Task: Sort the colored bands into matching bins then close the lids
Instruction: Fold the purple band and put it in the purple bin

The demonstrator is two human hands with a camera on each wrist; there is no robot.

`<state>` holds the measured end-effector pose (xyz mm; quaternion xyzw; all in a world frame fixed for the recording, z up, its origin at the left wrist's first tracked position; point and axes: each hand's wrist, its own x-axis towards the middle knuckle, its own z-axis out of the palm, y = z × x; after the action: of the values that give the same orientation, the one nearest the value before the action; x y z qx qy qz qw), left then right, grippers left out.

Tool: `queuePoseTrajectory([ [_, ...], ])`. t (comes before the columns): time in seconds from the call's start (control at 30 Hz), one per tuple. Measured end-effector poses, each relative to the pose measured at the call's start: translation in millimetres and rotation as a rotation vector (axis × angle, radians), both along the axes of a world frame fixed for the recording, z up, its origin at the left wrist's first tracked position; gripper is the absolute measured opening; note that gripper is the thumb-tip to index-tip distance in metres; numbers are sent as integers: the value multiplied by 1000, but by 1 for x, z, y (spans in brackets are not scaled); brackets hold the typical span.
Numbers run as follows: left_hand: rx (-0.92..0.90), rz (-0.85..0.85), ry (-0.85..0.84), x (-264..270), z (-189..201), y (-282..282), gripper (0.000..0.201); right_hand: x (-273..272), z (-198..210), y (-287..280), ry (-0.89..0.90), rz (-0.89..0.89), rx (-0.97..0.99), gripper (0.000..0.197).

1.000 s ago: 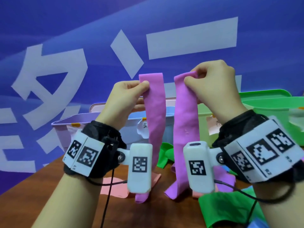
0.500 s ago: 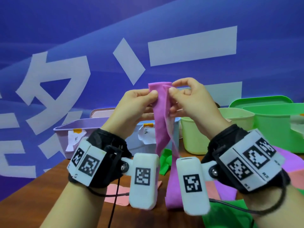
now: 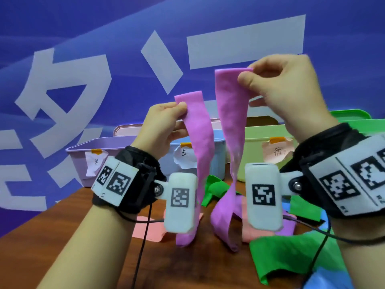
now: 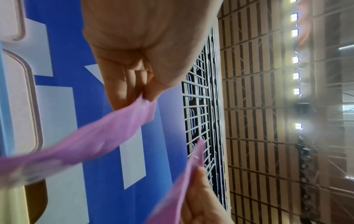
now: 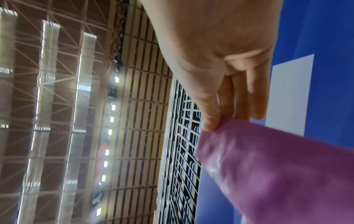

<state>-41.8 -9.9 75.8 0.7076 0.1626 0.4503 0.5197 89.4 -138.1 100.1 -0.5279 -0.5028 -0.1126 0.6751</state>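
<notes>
While both hands were raised above the surface [image 3: 187,265], the left hand [image 3: 161,130] pinched one end of the purple band [image 3: 201,142] and the right hand [image 3: 285,88] pinched the other end higher up, probably to straighten its twisted loop before folding. Its lower part hung down to the surface among green bands [image 3: 291,255] and pink bands [image 3: 148,230]. Behind stood the purple bin [image 3: 81,151], open, likely the matching one.
</notes>
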Motion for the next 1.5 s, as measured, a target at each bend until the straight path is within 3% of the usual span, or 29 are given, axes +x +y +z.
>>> queuePoseTrajectory([
  [0.1, 7, -19, 16, -2, -2, 6, 25, -2, 5, -14, 32, 240, -33, 15],
  [0.2, 33, -92, 33, 2, -3, -1, 26, -6, 1, -9, 38, 325, -105, 14],
  [0.43, 125, -214, 46, 9, -4, -19, 24, -7, -21, 27, 32, 137, -111, 19],
  [0.73, 68, -181, 80, 8, -2, -16, 34, 2, -25, 31, 10, 43, -106, 19],
  [0.93, 170, -213, 116, 4, -2, -19, 40, -2, -26, 31, -62, -73, -110, 9],
  [1.2, 290, -56, 69, 4, -3, -16, 24, -7, -24, 35, -173, -185, -119, 21],
  [1.33, 338, 3, 51, -1, 3, -19, 22, -16, -17, 27, -253, -240, -129, 11],
  [1.5, 393, -68, -95, -15, 20, -36, 21, -41, 7, -9, -353, -314, -64, 15],
])
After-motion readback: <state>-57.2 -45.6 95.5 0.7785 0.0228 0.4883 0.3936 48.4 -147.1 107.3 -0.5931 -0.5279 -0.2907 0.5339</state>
